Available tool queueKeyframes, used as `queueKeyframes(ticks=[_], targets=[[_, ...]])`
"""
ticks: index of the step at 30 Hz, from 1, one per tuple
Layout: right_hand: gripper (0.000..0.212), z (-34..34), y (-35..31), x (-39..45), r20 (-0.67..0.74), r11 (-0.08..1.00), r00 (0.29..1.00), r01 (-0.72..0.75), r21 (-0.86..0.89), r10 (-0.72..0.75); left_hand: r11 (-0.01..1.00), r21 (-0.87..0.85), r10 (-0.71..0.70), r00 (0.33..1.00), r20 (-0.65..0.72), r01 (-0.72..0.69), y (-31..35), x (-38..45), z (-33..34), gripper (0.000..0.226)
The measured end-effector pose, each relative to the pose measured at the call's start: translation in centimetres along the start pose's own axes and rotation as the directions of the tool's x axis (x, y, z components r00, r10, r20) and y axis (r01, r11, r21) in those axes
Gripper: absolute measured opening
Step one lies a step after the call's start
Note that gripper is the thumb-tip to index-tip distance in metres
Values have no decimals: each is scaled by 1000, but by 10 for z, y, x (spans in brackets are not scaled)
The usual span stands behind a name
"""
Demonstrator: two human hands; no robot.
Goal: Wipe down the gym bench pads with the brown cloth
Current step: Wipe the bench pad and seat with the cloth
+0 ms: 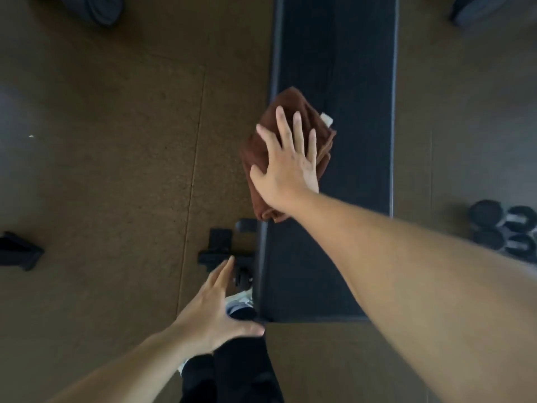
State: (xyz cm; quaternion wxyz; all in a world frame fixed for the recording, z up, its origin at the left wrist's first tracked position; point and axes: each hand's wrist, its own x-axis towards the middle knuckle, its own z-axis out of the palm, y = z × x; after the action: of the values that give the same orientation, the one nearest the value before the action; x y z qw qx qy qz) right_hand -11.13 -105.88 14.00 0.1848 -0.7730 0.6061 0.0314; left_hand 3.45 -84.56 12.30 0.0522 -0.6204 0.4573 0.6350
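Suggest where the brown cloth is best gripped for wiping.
Probably from above, palm flat on the middle of the folded brown cloth, as the right hand does: it lies flat, overhanging the bench pad's left edge, so fingers could curl around there.

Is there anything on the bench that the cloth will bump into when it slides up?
Nothing visible. The right hand presses flat on the brown cloth at the left edge of the bench pad, and the pad ahead looks bare. The left hand is off to the side.

Dim, soft overall; pale glare far left; wide-angle stretch at edges.
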Motion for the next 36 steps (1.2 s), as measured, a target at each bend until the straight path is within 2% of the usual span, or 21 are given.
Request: queueKeyframes(ticks=[2, 4, 7, 9, 12, 14, 15, 18, 21, 24, 27, 31, 33, 36], targets=[[68, 17, -10, -53, 12, 1000, 1000, -19, 15, 19, 998, -8, -68, 998, -5, 68, -34, -24, 12, 133], [67, 35, -19, -106, 32, 999, 998, -53, 14, 52, 996, -20, -94, 990, -103, 93, -47, -36, 14, 104], [66, 60, -34, -176, 70, 994, 992, -108, -7, 109, 1000, 5, -17, 956, -293, 19, -28, -44, 8, 72], [68, 76, -38, -211, 80, 991, 988, -135, -7, 135, 996, 27, 86, 926, -368, -82, -5, -44, 6, 64], [67, 88, -37, -239, 23, 983, 985, -174, 57, 173, 977, 63, 214, 900, -378, -206, 27, -42, 11, 63], [69, 91, -40, -241, -24, 953, 959, -277, 122, 282, 955, 134, 296, 882, -367, -265, 45, -40, 13, 64], [69, 90, -41, -239, -39, 912, 922, -375, 168, 386, 942, 165, 334, 872, -358, -293, 53, -39, 13, 64], [63, 75, -23, -216, -4, 677, 718, -654, 338, 696, 901, 265, 418, 851, -319, -343, 76, -24, 9, 63], [63, 50, 20, -178, 51, 515, 580, -757, 402, 813, 794, 517, 488, 843, -227, -320, 98, 0, -1, 65], [67, 28, 58, -139, 93, 454, 524, -802, 388, 847, 707, 650, 497, 850, -175, -279, 132, 30, -15, 76], [70, 15, 80, -115, 92, 486, 546, -800, 352, 832, 675, 709, 426, 893, -148, -205, 175, 64, -40, 102], [72, -2, 103, -89, 29, 625, 658, -727, 286, 752, 616, 782, 249, 965, -76, -98, 219, 96, -62, 156], [73, -14, 118, -65, -6, 702, 725, -664, 257, 689, 616, 786, 166, 984, -58, -58, 228, 102, -61, 166], [72, -34, 141, -10, -30, 785, 804, -571, 239, 594, 638, 770, 86, 996, -39, -24, 233, 105, -60, 169]])
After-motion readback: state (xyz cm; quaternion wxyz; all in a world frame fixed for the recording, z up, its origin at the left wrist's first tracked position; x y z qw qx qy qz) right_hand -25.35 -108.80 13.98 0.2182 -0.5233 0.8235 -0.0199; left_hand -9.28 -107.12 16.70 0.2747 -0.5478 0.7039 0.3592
